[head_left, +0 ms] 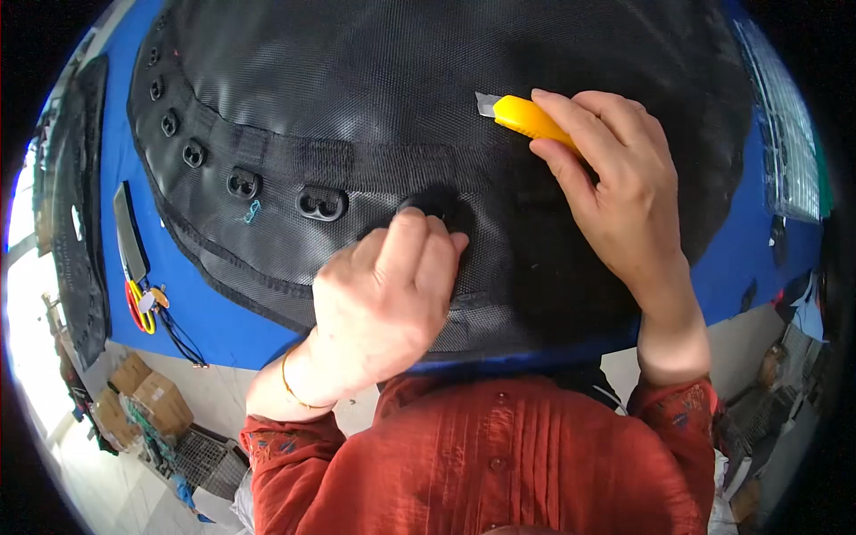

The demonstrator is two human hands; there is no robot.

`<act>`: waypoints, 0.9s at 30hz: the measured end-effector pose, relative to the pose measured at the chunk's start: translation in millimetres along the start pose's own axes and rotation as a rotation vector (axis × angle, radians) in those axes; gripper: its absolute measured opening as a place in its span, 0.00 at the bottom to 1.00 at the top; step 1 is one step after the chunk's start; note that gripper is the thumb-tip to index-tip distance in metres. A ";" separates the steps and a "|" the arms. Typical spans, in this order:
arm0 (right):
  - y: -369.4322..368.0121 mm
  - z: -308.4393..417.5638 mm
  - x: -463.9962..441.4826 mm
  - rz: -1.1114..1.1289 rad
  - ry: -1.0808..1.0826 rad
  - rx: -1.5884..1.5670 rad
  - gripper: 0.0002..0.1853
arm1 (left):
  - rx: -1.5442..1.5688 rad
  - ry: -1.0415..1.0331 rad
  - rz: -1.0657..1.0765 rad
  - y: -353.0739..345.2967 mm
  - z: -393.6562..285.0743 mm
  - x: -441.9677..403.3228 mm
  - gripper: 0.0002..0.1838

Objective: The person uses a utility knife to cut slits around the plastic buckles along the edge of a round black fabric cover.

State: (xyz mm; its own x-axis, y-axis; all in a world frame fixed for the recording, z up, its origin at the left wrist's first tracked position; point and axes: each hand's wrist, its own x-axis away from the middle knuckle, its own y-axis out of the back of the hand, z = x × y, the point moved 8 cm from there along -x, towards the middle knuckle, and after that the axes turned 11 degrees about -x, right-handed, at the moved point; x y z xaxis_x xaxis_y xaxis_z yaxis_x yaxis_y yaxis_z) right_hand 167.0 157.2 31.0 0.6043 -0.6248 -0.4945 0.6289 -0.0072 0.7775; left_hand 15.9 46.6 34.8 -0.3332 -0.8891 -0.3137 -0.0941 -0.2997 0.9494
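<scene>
A large black mesh fabric piece (428,98) lies spread in front of me. Along its curved webbing band sits a row of black two-hole plastic buckles (322,203). My left hand (388,285) is closed at this row, its fingers pinching a dark piece (430,200) that they mostly hide. In my right hand (624,169) is a yellow utility knife (535,120), with its blade out and pointing left above the fabric. A small tangle of teal thread (253,211) rests near the buckles.
The fabric lies on a blue table (214,325). On the left are scissors (134,267) with red and yellow handles and another black fabric strip (80,214). Clear plastic (785,134) lies at the right edge. Cardboard boxes (160,401) stand on the floor at lower left.
</scene>
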 end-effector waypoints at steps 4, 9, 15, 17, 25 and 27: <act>-0.5 1.0 -1.3 -0.004 0.039 0.010 0.19 | 0.288 0.233 -0.016 3.6 21.5 -4.5 0.06; -3.2 -1.8 0.3 -0.056 0.064 0.013 0.21 | 0.280 0.398 -0.218 9.2 57.0 -5.3 0.02; -6.1 -18.3 0.0 -0.065 -0.046 -0.036 0.21 | 0.264 0.445 -0.296 0.0 74.1 -7.8 0.02; -4.1 -21.9 -0.3 -0.112 -0.066 -0.081 0.20 | 0.328 0.501 -0.212 -10.8 79.7 -8.6 0.03; 0.6 -11.1 -0.9 -0.251 0.084 -0.016 0.09 | 0.352 0.481 -0.237 -19.4 86.7 -7.8 0.04; 0.8 -14.7 0.3 -0.259 0.035 -0.072 0.08 | 0.359 0.471 -0.243 -20.0 87.3 -6.8 0.04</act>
State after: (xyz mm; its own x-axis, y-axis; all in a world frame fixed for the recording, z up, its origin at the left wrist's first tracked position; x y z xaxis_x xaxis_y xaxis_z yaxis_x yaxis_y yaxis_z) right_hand 174.9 168.5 25.8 0.4342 -0.5822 -0.6874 0.7971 -0.1071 0.5943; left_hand -61.9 88.9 19.4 0.1778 -0.8916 -0.4164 -0.4506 -0.4500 0.7710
